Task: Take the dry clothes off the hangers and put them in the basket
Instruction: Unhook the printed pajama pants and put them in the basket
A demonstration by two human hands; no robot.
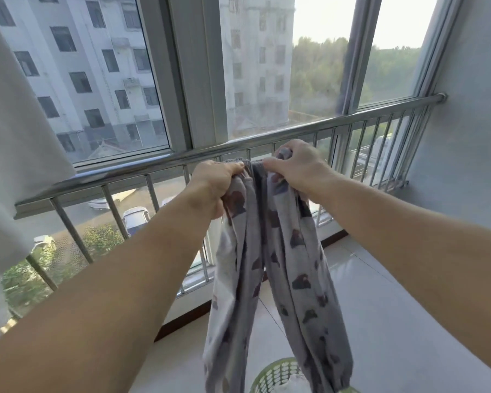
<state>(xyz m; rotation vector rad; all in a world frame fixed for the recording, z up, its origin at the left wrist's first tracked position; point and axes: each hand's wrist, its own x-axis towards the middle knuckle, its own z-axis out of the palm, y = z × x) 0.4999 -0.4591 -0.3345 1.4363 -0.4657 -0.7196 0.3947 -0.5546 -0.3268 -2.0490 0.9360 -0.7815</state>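
A pale glossy tiled floor point(403, 321) carries a green perforated basket point(278, 377) at the bottom edge.

Left hand point(214, 184) and right hand point(296, 167) grip patterned trousers point(278, 265) by the waistband above a green basket point(275, 375).

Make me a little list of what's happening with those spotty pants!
left hand: grips the waistband
right hand: grips the waistband too
spotty pants: grey, dark patches, legs hanging down
basket: green, on the floor below the pants
railing: metal, behind the hands
pale cloth: hanging at the left
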